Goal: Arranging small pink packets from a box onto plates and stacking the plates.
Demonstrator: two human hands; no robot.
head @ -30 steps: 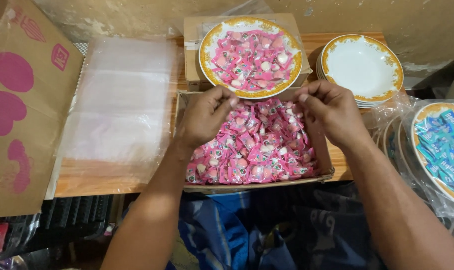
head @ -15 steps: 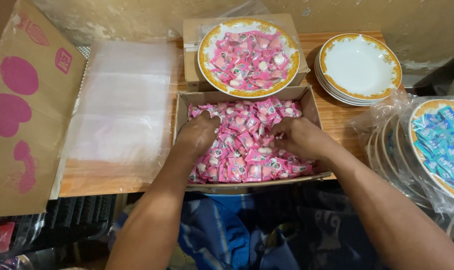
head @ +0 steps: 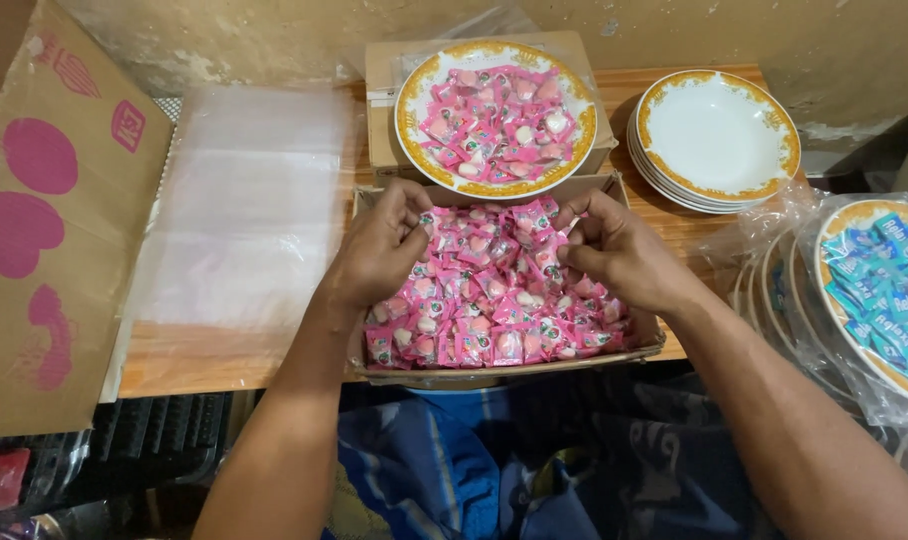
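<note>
**Both hands over an open box of pink sweets**

The cardboard box (head: 614,352) sits at the near edge of the wooden table (head: 224,355), directly in front of the person. It is shallow, open on top and filled with small pink wrapped sweets (head: 494,300).

The left hand (head: 379,250) is above the left rear part of the box, fingers bent and drawn together at the tips over the sweets. The right hand (head: 619,250) is above the right rear part, fingers likewise curled together. Whether either hand pinches a sweet cannot be told, as the fingertips cover that spot.

Behind the box, a white plate with a gold rim (head: 411,95) rests on a second, closed carton (head: 379,70) and carries more pink sweets. To its right stands a stack of empty white plates (head: 719,135) with the same gold rim.

At the far right, a plate of blue wrapped sweets (head: 879,275) lies inside clear plastic wrap, with further wrapped plates just beside it.

Left of the box, a pile of clear plastic bags (head: 244,200) lies flat on the table. Further left, a flattened brown carton (head: 54,230) leans upward, printed with pink rounded shapes.

The rear wall (head: 274,35) is bare, stained plaster. Blue patterned cloth (head: 454,470) covers the person's lap below the table edge.
</note>
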